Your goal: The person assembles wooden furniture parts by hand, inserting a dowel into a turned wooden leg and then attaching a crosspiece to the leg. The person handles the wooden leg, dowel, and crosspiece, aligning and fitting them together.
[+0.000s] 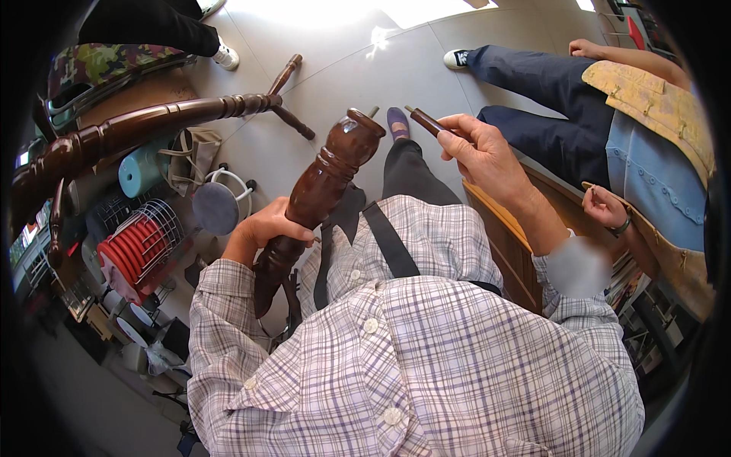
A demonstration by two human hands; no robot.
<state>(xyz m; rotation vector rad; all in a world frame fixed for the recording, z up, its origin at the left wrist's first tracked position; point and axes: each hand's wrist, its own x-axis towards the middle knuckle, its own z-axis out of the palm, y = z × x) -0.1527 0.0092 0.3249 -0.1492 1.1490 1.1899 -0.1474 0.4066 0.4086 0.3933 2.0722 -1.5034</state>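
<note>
My left hand (276, 223) is wrapped round the lower part of a thick turned wooden post (326, 177), glossy dark brown. The post leans up and away to the right in front of me, and a metal pin sticks out of its far end. In my raised right hand (486, 158), a slim dark wooden peg (426, 120) is pinched between thumb and fingers. A metal tip points out of the peg towards the upper left. Post and peg are apart. To the left, a long turned wooden pole (164, 116) of the same colour has slim pegs at its end.
A person in a yellow vest (647, 91) stands close on the right; another person's dark-trousered leg (152, 27) is at the upper left. A round stool (217, 207), a turquoise cylinder (140, 173) and red discs in a wire rack (137, 247) crowd the left. A wooden cabinet (502, 232) stands right.
</note>
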